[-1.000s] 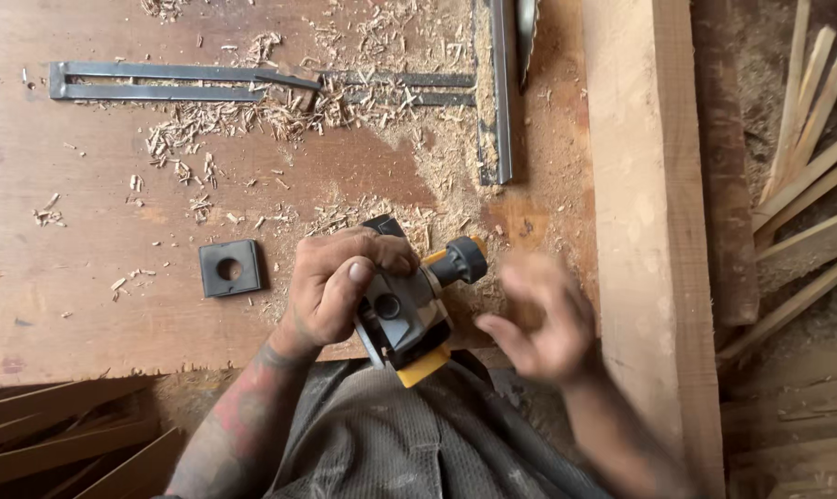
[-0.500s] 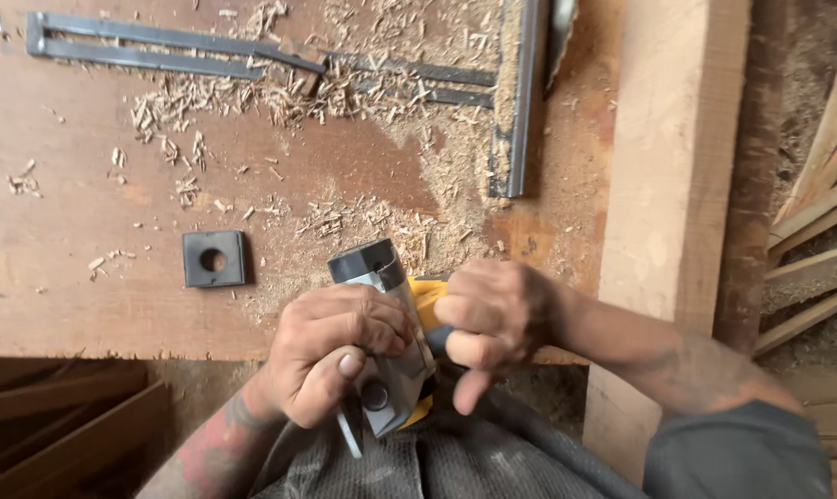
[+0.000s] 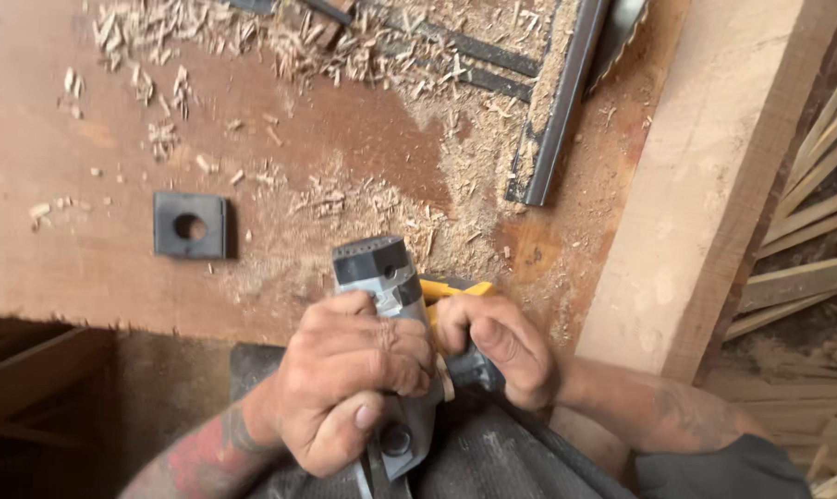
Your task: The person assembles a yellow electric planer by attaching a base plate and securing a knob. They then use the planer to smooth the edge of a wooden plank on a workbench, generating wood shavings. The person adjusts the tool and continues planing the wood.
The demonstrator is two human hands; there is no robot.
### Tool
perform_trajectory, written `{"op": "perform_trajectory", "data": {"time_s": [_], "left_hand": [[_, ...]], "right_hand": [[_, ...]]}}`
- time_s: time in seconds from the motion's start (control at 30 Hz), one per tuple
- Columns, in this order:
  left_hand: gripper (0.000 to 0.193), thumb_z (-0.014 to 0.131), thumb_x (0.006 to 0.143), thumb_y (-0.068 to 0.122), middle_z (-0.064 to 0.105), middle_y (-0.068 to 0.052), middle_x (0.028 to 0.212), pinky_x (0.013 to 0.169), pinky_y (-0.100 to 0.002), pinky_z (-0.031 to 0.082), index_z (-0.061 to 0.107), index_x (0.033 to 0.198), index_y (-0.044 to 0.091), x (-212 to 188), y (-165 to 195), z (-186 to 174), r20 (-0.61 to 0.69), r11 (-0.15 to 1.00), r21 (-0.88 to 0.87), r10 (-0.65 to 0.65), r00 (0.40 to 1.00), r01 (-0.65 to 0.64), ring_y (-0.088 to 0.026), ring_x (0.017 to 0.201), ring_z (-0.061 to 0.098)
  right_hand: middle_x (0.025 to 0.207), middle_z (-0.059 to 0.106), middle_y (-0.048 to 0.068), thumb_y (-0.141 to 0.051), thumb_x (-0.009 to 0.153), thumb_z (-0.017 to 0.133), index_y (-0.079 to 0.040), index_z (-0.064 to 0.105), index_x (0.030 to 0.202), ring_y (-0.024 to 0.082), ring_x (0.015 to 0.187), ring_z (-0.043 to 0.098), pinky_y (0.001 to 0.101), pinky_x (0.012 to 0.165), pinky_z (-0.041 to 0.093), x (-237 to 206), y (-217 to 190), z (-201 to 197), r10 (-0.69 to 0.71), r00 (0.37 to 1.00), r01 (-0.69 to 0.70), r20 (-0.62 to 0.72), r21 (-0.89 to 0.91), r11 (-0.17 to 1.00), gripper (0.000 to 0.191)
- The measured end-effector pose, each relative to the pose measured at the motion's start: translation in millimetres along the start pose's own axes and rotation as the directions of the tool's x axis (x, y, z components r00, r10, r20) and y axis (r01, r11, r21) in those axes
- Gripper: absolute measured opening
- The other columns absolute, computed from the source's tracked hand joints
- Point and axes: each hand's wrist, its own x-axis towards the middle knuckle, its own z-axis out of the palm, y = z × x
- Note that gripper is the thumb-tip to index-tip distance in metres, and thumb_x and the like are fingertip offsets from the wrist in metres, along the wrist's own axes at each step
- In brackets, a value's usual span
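Head view shows your left hand (image 3: pixel 349 383) wrapped tight over the body of the grey metal-cased power tool with the yellow plastic housing (image 3: pixel 391 305), fingers curled down its near side and the thumb tucked underneath. Your right hand (image 3: pixel 497 346) is closed on the tool's right flank, knuckles up, gripping what looks like a dark knob; the exact part is hidden under your fingers. The tool sits over your lap at the near edge of the counter (image 3: pixel 85 259), its ribbed dark nose pointing away from you.

You hold it in mid-air against your body, with little support under it. I judge that if a hand slips on the smooth casing, the tool could drop off the edge or twist toward your clothing. Whether it is powered cannot be told; if it is, a bump on its switch this close to your lap is the main risk.

Outward, the counter is a reddish-brown wooden board, worn and dusted with pale sawdust and curled shavings (image 3: pixel 344 208), which could make any set-down slide. A flat square dark metal plate with a round hole (image 3: pixel 190 225) lies to the left, well apart. A long dark steel rail (image 3: pixel 557 111) runs beyond, and a thick pale timber plank (image 3: pixel 714 176) leans at the right.
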Motion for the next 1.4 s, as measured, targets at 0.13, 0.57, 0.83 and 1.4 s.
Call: {"op": "perform_trajectory", "data": {"time_s": [0.13, 0.57, 0.83, 1.4], "left_hand": [[0.029, 0.043, 0.102, 0.025, 0.076, -0.005, 0.101, 0.067, -0.035, 0.037, 0.066, 0.100, 0.007, -1.7, 2.9, 2.0, 0.024, 1.000, -0.006, 0.005, 1.000, -0.004, -0.020, 0.089, 0.076], [0.030, 0.044, 0.101, 0.026, 0.077, -0.006, 0.100, 0.071, -0.037, 0.041, 0.067, 0.099, 0.006, 4.7, 7.1, 0.3, 0.034, 0.999, 0.005, 0.054, 0.998, -0.055, -0.021, 0.090, 0.077], [0.031, 0.043, 0.100, 0.025, 0.077, -0.008, 0.099, 0.069, -0.035, 0.043, 0.067, 0.099, 0.006, -4.9, 6.7, 11.9, 0.064, 1.000, -0.008, 0.029, 0.997, -0.029, -0.023, 0.092, 0.079], [0.040, 0.042, 0.100, 0.031, 0.078, -0.014, 0.098, 0.073, -0.037, 0.048, 0.070, 0.094, 0.002, 5.8, -1.4, 13.6, 0.046, 0.998, -0.031, -0.058, 0.997, 0.059, -0.023, 0.084, 0.078]], "right_hand": [[0.100, 0.062, 0.012, -0.058, 0.111, 0.049, -0.002, 0.050, 0.121, 0.022, 0.083, 0.065, 0.0377, 0.070, 0.055, -5.8, -5.5, -28.9, -0.377, 0.878, 0.476, 0.294, -0.620, 0.624, 0.057], [0.070, 0.057, 0.002, -0.075, 0.098, 0.043, -0.004, 0.058, 0.111, 0.012, 0.060, 0.057, 0.0315, 0.052, 0.048, -41.8, -13.0, 0.5, 0.447, 0.894, -0.442, -0.002, -0.158, 0.883, 0.074], [0.089, 0.069, 0.004, -0.055, 0.095, 0.069, -0.005, 0.059, 0.124, 0.010, 0.075, 0.069, 0.0283, 0.064, 0.057, -39.6, -26.9, -11.2, 0.181, 0.978, -0.114, 0.102, -0.464, 0.879, 0.059], [0.123, 0.066, 0.019, 0.007, 0.089, 0.079, -0.008, 0.046, 0.151, 0.021, 0.087, 0.073, 0.0250, 0.073, 0.062, -52.6, 9.6, -31.4, -0.333, 0.937, 0.348, 0.108, -0.387, 0.854, 0.071]]}}
